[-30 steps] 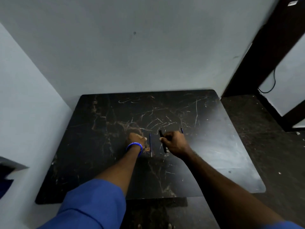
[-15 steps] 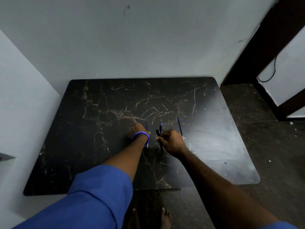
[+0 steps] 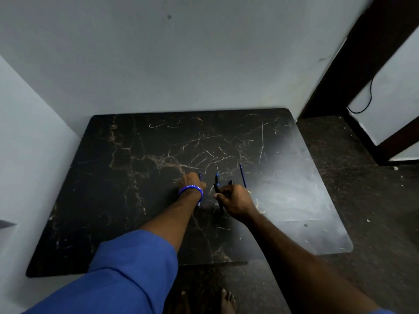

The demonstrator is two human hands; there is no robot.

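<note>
a second ago only one blue pen showed whole between my hands; now three lie fanned out on the bench [image 3: 118,200]. the left blue pen [image 3: 200,176] is right against my left hand [image 3: 191,181], the middle blue pen [image 3: 217,179] lies just past my right fist, and the right blue pen [image 3: 243,175] is a little further out. my right hand [image 3: 234,199] still has its fingers curled tight round the black pen [image 3: 217,190], which is low over the bench middle with its lower end pointing at me. my left hand's fingers are hidden behind its back, so i cannot tell if they grip anything.

the blue wristband [image 3: 190,190] carries white lettering, too small to read.

the bench is black, marble-look, with brown veins, pale scratches and glare on its right side. it sits in a corner of pale grey walls [image 3: 204,53]. a dark door frame [image 3: 362,53] and a black cable [image 3: 369,94] are at the right. below are the dark speckled floor [image 3: 362,189] and my bare feet [image 3: 227,301].
</note>
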